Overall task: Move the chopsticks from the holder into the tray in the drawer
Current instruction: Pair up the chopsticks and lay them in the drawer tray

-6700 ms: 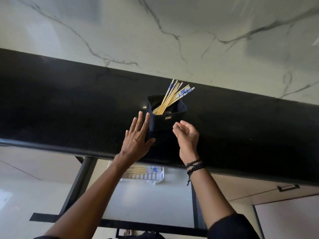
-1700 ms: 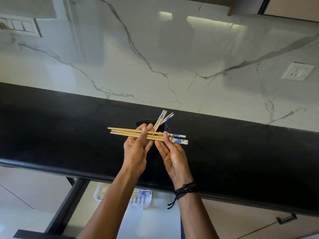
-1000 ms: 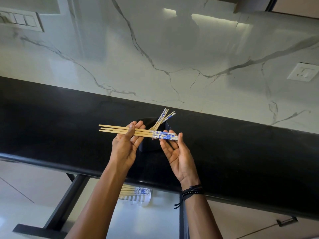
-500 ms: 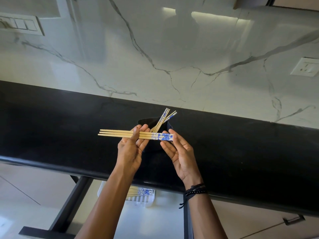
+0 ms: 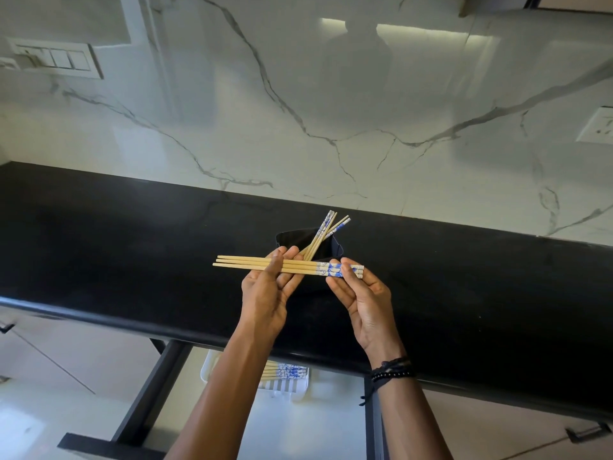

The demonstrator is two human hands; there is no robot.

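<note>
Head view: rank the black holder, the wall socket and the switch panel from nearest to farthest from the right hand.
From the right hand, which pinches the chopsticks:
1. Black holder, just behind the hand on the counter.
2. Wall socket, up at the far right.
3. Switch panel, up at the far left.

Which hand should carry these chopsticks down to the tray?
Left. The left hand grips the chopstick bundle near mid-length; the right hand only pinches its patterned ends. The tray lies under the left forearm.
</note>
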